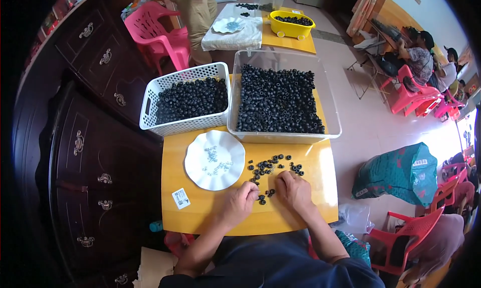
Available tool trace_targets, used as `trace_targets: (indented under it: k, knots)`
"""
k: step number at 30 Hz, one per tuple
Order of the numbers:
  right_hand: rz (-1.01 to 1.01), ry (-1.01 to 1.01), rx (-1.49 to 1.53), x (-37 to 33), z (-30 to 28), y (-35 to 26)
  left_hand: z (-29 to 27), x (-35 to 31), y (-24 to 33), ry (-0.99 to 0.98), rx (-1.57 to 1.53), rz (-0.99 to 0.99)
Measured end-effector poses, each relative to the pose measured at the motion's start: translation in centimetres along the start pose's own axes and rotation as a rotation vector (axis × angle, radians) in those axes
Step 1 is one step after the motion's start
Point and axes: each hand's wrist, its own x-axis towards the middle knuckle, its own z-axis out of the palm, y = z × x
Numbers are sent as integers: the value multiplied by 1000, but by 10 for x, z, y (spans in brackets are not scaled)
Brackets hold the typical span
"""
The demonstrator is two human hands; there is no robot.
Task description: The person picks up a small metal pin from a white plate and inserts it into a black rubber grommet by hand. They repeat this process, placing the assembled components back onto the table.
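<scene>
Both my hands rest low over a yellow wooden table. My left hand point(242, 199) is closed in a pinch beside a few small black ring-shaped parts point(262, 200); what its fingertips hold, if anything, is too small to make out. To its right, my right hand point(293, 189) is closed with the fingers curled down, and their tips are hidden. A loose scatter of the same black parts point(264, 166) lies just beyond the hands. Left of that scatter sits a white scalloped plate point(194, 160) with small pale-blue bits point(215, 166) on it.
Behind the plate stand a white perforated basket point(185, 126) and a clear plastic bin point(285, 136), both holding many black parts. A label point(181, 198) lies at left. Dark cabinets point(100, 153) flank the table; a green sack point(396, 175) stands right. Other people sit farther right.
</scene>
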Motion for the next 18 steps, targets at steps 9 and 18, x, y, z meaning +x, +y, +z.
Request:
trace_targets:
  k: [9, 18]
  knots:
    - [12, 6, -108, -1, 5, -2, 3, -15, 6, 30, -49, -14]
    - [-15, 46, 20, 9, -28, -24, 6, -16, -3, 25, -109, -57]
